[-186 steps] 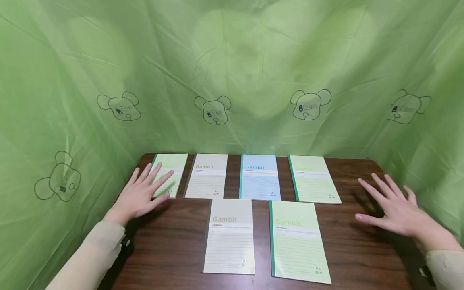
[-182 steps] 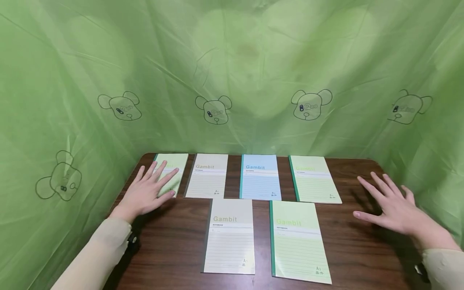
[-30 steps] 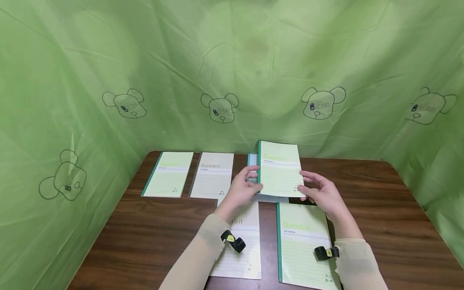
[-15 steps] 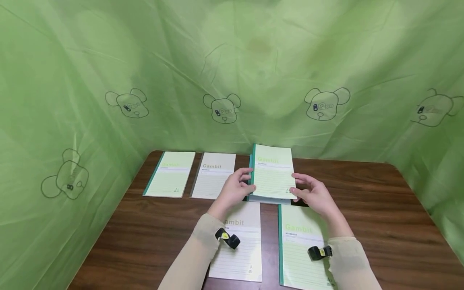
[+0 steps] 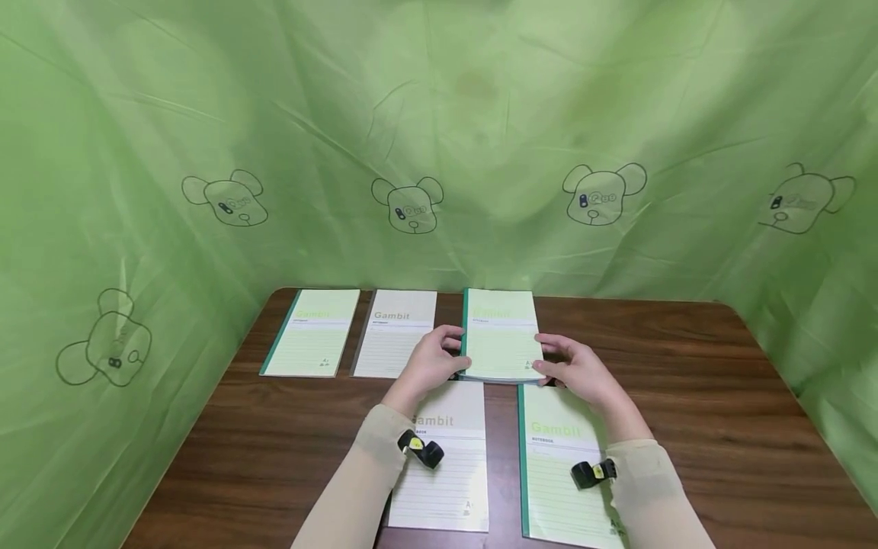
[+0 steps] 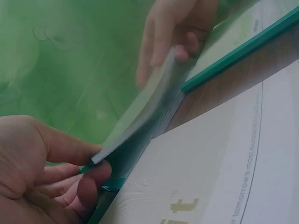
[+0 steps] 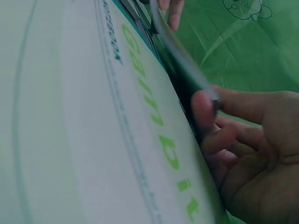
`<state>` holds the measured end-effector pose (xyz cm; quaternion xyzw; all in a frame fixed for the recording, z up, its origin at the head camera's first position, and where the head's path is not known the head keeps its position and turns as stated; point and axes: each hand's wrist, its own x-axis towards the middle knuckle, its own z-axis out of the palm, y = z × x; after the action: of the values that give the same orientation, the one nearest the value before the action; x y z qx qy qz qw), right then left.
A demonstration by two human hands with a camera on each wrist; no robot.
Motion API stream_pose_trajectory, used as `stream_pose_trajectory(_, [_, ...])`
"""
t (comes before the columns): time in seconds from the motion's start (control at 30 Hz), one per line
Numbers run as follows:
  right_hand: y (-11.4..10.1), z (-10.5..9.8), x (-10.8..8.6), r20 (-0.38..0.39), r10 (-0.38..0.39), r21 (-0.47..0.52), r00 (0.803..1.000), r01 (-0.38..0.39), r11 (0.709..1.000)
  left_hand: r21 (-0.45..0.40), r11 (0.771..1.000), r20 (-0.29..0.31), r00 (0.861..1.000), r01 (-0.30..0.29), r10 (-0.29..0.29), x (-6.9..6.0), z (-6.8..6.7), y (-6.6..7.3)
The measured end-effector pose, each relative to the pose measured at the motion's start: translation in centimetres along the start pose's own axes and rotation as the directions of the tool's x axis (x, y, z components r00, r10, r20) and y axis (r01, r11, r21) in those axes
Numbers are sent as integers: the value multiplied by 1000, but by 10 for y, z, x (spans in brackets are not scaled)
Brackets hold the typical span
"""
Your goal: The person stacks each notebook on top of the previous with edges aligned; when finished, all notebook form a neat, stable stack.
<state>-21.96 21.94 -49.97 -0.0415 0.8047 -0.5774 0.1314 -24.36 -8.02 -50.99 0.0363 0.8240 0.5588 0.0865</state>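
Observation:
A light green notebook with a dark green spine lies over the blue notebook, of which only a thin strip shows below the lower edge. My left hand pinches the green notebook's lower left side, thumb on top. At its lower right side my right hand pinches it the same way. In the left wrist view the held notebook bends between both hands, its near edge raised a little off what is below. The right wrist view shows thumb and fingers of the right hand on a corner.
Left along the back row lie another green notebook and a grey notebook. Nearer, under my forearms, are a second grey notebook and a third green notebook. A green curtain surrounds the brown wooden table.
Earlier my hands hovered apart and the green notebook lay at the back row's right end. Over the last second both hands bring it left and down, covering the blue notebook.

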Motion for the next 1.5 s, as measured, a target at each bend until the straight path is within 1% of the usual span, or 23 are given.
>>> stream_pose_trajectory(0.13, [-2,2,-1,44,16,24,999,-17,1000,38,999,-18,1000,8,-8,-1,0,2])
stream_pose_trajectory(0.3, [-2,2,0,54,9,86,999,-14,996,102,995,-33,999,4,-1,-2,0,2])
stream_pose_trajectory(0.4, [0,4,0,48,31,119,998,-37,992,156,988,-34,999,8,-2,-4,0,3])
stream_pose_trajectory(0.5, [1,4,-1,36,38,95,999,-41,995,193,981,-30,1000,13,-7,-5,0,2])
stream_pose_trajectory(0.6, [1,4,-3,18,27,31,999,-28,999,221,975,-33,999,9,-2,-4,-1,1])
stream_pose_trajectory(0.7, [1,3,-3,8,22,-11,1000,-22,1000,247,969,-36,999,1,8,-4,-1,1])
stream_pose_trajectory(0.8, [0,3,-4,5,15,-30,1000,-15,999,264,965,-38,999,-6,16,-4,0,4])
stream_pose_trajectory(0.9, [0,3,-4,-11,14,-53,1000,-15,998,296,955,-32,999,-21,32,-4,2,7])
stream_pose_trajectory(1.07, [1,3,-1,-38,37,-88,999,-41,995,337,941,-25,999,-28,39,-2,4,6])
stream_pose_trajectory(1.37, [1,4,-1,-60,51,-135,997,-59,989,317,948,-26,999,-23,33,0,7,4])
stream_pose_trajectory(1.5, [1,4,-1,-57,54,-145,997,-61,987,313,950,-28,999,-19,29,0,8,3])
